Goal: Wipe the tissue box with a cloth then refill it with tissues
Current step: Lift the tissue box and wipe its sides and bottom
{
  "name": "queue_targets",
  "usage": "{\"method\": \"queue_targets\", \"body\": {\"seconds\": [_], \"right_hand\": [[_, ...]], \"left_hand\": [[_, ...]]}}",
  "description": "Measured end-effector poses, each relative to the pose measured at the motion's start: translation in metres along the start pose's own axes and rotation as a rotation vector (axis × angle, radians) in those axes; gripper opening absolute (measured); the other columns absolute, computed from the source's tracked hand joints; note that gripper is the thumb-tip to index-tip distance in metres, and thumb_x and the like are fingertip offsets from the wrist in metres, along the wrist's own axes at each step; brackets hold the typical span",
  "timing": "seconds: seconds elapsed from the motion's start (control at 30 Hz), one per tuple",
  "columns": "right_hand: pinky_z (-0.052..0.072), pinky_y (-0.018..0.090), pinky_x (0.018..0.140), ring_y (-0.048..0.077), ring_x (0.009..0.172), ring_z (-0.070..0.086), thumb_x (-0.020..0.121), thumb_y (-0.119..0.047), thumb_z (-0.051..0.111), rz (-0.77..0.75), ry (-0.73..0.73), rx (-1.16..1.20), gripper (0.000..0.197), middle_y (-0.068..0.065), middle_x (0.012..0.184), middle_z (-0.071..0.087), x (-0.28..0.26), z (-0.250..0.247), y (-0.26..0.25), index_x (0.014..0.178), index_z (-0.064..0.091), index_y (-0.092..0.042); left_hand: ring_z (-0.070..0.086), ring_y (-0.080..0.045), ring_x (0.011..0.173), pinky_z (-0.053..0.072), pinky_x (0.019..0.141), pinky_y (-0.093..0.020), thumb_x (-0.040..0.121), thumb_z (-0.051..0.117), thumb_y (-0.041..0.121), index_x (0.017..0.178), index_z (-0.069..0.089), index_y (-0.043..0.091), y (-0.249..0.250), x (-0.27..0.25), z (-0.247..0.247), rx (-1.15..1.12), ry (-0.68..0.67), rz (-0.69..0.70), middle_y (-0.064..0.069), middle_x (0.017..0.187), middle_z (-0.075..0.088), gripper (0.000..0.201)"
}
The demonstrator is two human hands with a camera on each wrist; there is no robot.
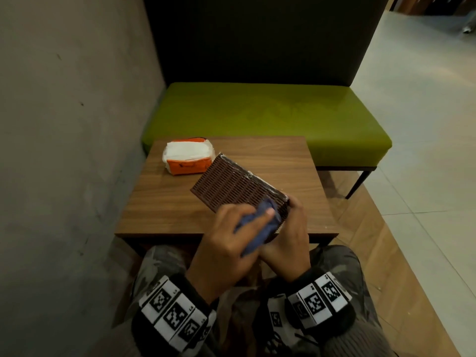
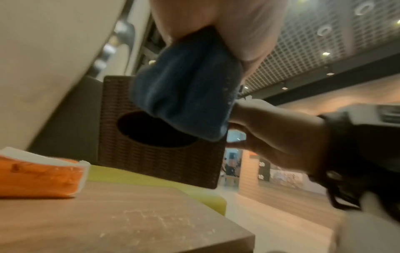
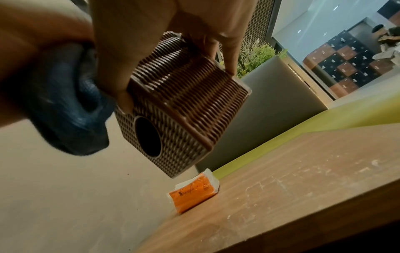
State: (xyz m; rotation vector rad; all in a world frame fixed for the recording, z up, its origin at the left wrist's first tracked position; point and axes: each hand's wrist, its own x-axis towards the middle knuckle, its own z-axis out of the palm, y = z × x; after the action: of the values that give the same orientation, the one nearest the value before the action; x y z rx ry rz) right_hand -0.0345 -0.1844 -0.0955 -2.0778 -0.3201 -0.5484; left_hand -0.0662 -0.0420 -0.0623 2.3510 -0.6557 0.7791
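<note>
A brown woven tissue box (image 1: 233, 182) is held tilted above the wooden table (image 1: 283, 161), its round opening (image 3: 148, 137) facing down and left. My right hand (image 1: 288, 235) grips the box's near end; the fingers (image 3: 229, 56) curl over its edge. My left hand (image 1: 231, 243) holds a bunched blue cloth (image 1: 257, 225) against the box's near corner. The cloth (image 2: 186, 95) covers part of the box (image 2: 155, 154) in the left wrist view. An orange pack of white tissues (image 1: 189, 159) lies at the table's far left.
A green bench seat (image 1: 265, 117) with a dark backrest stands behind the table. A grey wall (image 1: 64, 124) runs along the left. Tiled floor (image 1: 425, 124) opens to the right. White dust marks (image 3: 281, 184) speckle the tabletop.
</note>
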Motion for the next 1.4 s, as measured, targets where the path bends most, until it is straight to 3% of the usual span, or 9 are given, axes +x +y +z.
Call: {"method": "queue_targets", "body": {"seconds": [0.07, 0.23, 0.43, 0.6, 0.77, 0.9, 1.07, 1.23, 1.4], "right_hand": [[0.03, 0.003, 0.095, 0.007, 0.11, 0.044, 0.056, -0.054, 0.074, -0.023, -0.016, 0.009, 0.097, -0.004, 0.121, 0.042, 0.0, -0.002, 0.0, 0.13, 0.04, -0.003], [0.029, 0.001, 0.094, 0.004, 0.112, 0.043, 0.052, -0.056, 0.076, -0.047, -0.049, -0.033, 0.1, -0.003, 0.122, 0.044, 0.001, -0.008, 0.001, 0.129, 0.041, -0.003], [0.029, 0.001, 0.095, 0.001, 0.11, 0.04, 0.053, -0.057, 0.075, -0.06, -0.083, -0.03, 0.1, -0.003, 0.12, 0.042, 0.002, -0.008, 0.005, 0.127, 0.042, 0.0], [0.03, 0.001, 0.094, 0.002, 0.111, 0.042, 0.054, -0.058, 0.075, -0.067, -0.097, -0.064, 0.098, -0.003, 0.12, 0.045, -0.003, -0.009, 0.005, 0.128, 0.039, -0.005], [0.029, -0.002, 0.09, 0.0, 0.105, 0.04, 0.053, -0.062, 0.071, -0.048, -0.117, -0.058, 0.099, -0.002, 0.117, 0.047, -0.005, -0.003, 0.004, 0.13, 0.034, -0.011], [0.03, -0.003, 0.088, 0.0, 0.106, 0.04, 0.053, -0.063, 0.071, -0.042, -0.09, -0.093, 0.099, -0.003, 0.118, 0.047, -0.008, -0.001, 0.003, 0.13, 0.036, -0.011], [0.032, 0.005, 0.093, -0.002, 0.109, 0.039, 0.069, -0.055, 0.064, -0.087, -0.045, -0.069, 0.08, -0.003, 0.121, 0.044, -0.003, -0.001, -0.002, 0.131, 0.036, -0.013], [0.032, 0.006, 0.088, 0.0, 0.107, 0.04, 0.058, -0.059, 0.071, -0.094, -0.051, -0.095, 0.093, -0.002, 0.119, 0.05, 0.001, -0.007, -0.003, 0.13, 0.037, -0.01], [0.032, 0.008, 0.095, 0.003, 0.112, 0.042, 0.068, -0.053, 0.067, -0.109, -0.001, -0.061, 0.084, -0.005, 0.123, 0.045, 0.002, -0.009, -0.001, 0.131, 0.035, -0.008]], "left_hand": [[0.049, -0.021, 0.101, 0.044, 0.084, -0.025, 0.086, 0.059, 0.024, 0.13, 0.052, 0.021, -0.013, 0.006, -0.006, 0.037, -0.053, 0.051, -0.003, 0.114, 0.046, 0.045], [0.054, -0.016, 0.098, 0.049, 0.083, -0.033, 0.087, 0.062, 0.024, 0.122, 0.061, 0.013, -0.069, 0.035, -0.015, -0.066, 0.297, -0.479, -0.005, 0.107, 0.051, 0.037], [0.052, -0.025, 0.106, 0.047, 0.091, -0.031, 0.089, 0.058, 0.03, 0.131, 0.048, 0.019, -0.033, 0.004, -0.003, 0.037, -0.069, 0.108, -0.005, 0.121, 0.046, 0.046], [0.057, -0.023, 0.097, 0.052, 0.08, -0.045, 0.087, 0.061, 0.026, 0.121, 0.062, 0.013, -0.081, 0.024, -0.01, -0.019, 0.203, -0.488, -0.008, 0.106, 0.054, 0.036], [0.052, -0.023, 0.108, 0.047, 0.091, -0.031, 0.085, 0.061, 0.025, 0.128, 0.055, 0.014, -0.021, -0.008, 0.003, -0.032, -0.065, 0.03, -0.006, 0.118, 0.049, 0.044], [0.057, -0.023, 0.101, 0.052, 0.084, -0.036, 0.086, 0.059, 0.025, 0.121, 0.062, 0.014, -0.029, 0.007, 0.005, -0.07, 0.147, -0.287, -0.006, 0.111, 0.054, 0.037], [0.051, -0.02, 0.103, 0.045, 0.088, -0.024, 0.086, 0.062, 0.021, 0.125, 0.059, 0.011, 0.011, 0.005, 0.008, -0.039, 0.026, -0.017, -0.006, 0.115, 0.05, 0.041], [0.054, -0.021, 0.096, 0.048, 0.083, -0.028, 0.087, 0.058, 0.023, 0.125, 0.06, 0.014, 0.004, 0.023, 0.009, -0.103, 0.117, -0.245, -0.007, 0.107, 0.054, 0.039], [0.052, -0.02, 0.097, 0.046, 0.083, -0.027, 0.085, 0.063, 0.018, 0.126, 0.06, 0.014, 0.021, 0.03, 0.007, -0.051, -0.016, -0.081, -0.008, 0.109, 0.055, 0.041]]}}
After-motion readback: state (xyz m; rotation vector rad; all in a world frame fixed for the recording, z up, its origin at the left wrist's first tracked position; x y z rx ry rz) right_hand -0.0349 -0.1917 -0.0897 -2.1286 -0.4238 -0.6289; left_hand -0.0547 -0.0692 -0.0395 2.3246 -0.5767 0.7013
